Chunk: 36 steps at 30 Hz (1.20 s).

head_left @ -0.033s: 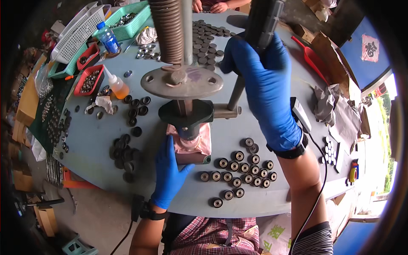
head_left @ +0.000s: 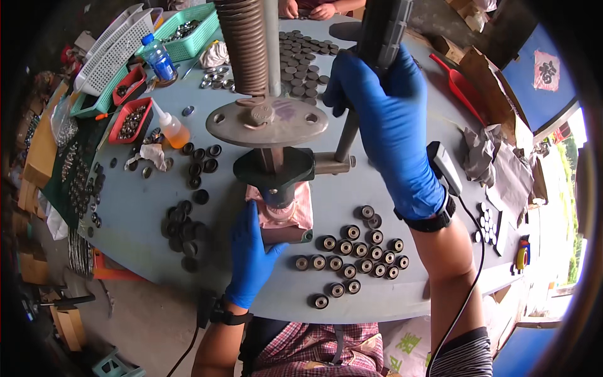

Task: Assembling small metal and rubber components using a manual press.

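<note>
Two gloved hands at press (head_left: 276, 166), cluttered grey table (head_left: 352, 188); dirt floor

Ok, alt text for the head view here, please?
A right hand in a blue glove grips the lever of a bench press, while the gloved left hand steadies a part under it; small bushings sit beside it on the table.
</note>
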Motion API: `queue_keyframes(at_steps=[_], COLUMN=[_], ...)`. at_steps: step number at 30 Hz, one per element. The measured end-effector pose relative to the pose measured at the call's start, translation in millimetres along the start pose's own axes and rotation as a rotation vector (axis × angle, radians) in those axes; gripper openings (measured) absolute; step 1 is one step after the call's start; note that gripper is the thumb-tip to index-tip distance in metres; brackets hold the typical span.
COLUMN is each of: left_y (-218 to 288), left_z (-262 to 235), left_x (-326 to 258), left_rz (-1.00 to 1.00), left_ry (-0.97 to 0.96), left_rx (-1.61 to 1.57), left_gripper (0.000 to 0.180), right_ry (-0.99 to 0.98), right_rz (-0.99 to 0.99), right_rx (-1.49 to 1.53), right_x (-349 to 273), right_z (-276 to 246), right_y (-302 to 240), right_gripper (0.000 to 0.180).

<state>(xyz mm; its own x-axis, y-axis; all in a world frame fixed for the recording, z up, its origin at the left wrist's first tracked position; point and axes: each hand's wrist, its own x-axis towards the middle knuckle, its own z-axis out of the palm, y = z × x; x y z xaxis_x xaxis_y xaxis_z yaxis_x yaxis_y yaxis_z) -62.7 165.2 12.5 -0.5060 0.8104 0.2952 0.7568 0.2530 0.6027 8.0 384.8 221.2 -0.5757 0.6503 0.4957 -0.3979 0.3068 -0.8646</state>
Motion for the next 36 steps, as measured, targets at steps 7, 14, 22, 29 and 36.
queue_keyframes(at_steps=[7, 14, 22, 29, 36], left_y=[16, 35, 72, 95, 113], left_z=[30, 71, 123, 115, 102], left_x=[45, 105, 133, 108, 88], left_rz=[0.063, 0.205, 0.351, 0.310, 0.488], left_ry=[0.027, -0.073, -0.175, -0.444, -0.397], left_rx=[0.077, -0.063, -0.213, -0.351, -0.038], left_gripper=[0.106, 0.100, 0.097, 0.071, 0.036], right_ry=[0.104, 0.191, 0.365, 0.537, 0.446], right_rz=[0.146, -0.055, -0.063, -0.052, 0.009], right_rx=[-0.110, -0.287, -0.316, -0.370, -0.311], right_x=[47, 71, 52, -6, -46], right_z=[-37, -141, -246, -273, -323], right_y=[14, 40, 24, -21, -50], right_gripper=[0.018, 0.021, 0.021, 0.024, 0.019])
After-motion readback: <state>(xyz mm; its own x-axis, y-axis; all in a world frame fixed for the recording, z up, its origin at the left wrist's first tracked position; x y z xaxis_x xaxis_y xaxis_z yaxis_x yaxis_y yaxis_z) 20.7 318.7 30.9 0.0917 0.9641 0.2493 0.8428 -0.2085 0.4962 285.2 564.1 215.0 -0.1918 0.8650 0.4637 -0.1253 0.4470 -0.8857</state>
